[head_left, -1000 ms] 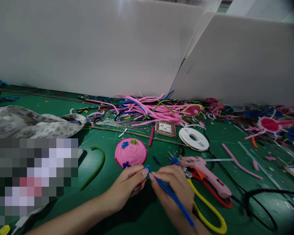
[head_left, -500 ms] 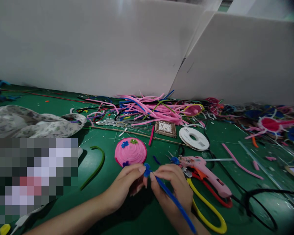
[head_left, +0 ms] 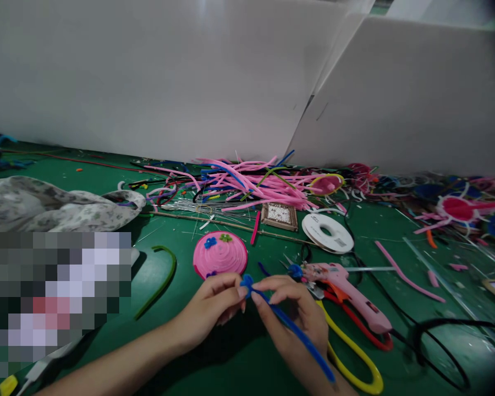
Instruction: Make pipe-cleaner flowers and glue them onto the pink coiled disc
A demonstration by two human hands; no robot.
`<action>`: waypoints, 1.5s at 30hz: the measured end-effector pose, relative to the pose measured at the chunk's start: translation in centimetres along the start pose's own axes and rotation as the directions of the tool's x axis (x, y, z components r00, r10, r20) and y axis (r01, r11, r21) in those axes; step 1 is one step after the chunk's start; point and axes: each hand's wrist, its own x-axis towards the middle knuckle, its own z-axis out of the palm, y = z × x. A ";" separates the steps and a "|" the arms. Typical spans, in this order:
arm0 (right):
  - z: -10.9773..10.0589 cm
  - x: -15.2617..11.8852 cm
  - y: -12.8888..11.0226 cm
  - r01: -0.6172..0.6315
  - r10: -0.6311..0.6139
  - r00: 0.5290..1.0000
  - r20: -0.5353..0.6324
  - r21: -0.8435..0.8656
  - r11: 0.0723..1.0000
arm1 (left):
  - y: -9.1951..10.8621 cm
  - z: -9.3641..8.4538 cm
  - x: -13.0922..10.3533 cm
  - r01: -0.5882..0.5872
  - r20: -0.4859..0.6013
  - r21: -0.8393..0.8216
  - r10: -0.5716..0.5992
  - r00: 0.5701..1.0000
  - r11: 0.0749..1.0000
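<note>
A blue pipe cleaner is bent into small flower-like loops at one end, with its long tail running down to the right across my right hand. My left hand pinches the looped end between thumb and finger. Close beside it, the thumb and forefinger of my right hand grip the pipe cleaner just below the loops. Just behind my left hand lies a pink coiled disc bearing small flowers: a blue one, a green one and a darker blue one partly hidden by my fingers.
Right of my hands lie a pink glue gun and scissors with yellow and red handles. A white spool, a small frame and pink pipe cleaners are behind. A green pipe cleaner lies left.
My fingers have shifted slightly around the blue loops, and my right hand has turned a little. The tail of the blue pipe cleaner has swung slightly right. Both hands keep their hold.
</note>
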 end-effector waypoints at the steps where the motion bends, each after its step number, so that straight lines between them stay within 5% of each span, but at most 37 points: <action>1: 0.0 0.0 0.0 -0.002 0.002 1.000 0.000 0.006 1.000 | 0.1 0.0 0.0 0.001 0.005 0.003 -0.001 1.000 1.000; 30: 0.6 -0.4 0.0 0.165 -0.182 0.976 -0.116 -0.144 0.976 | 0.2 0.8 -0.3 -0.041 0.073 0.070 0.036 0.997 0.997; 40: 0.6 -0.7 0.2 0.133 -0.164 0.978 -0.132 -0.220 0.966 | 0.0 1.3 0.0 -0.011 0.005 0.030 0.010 1.000 0.999; 45: 0.4 -0.4 0.2 -0.003 -0.014 0.993 -0.120 -0.143 0.990 | 0.4 1.1 0.0 -0.003 -0.001 0.011 0.003 1.000 1.000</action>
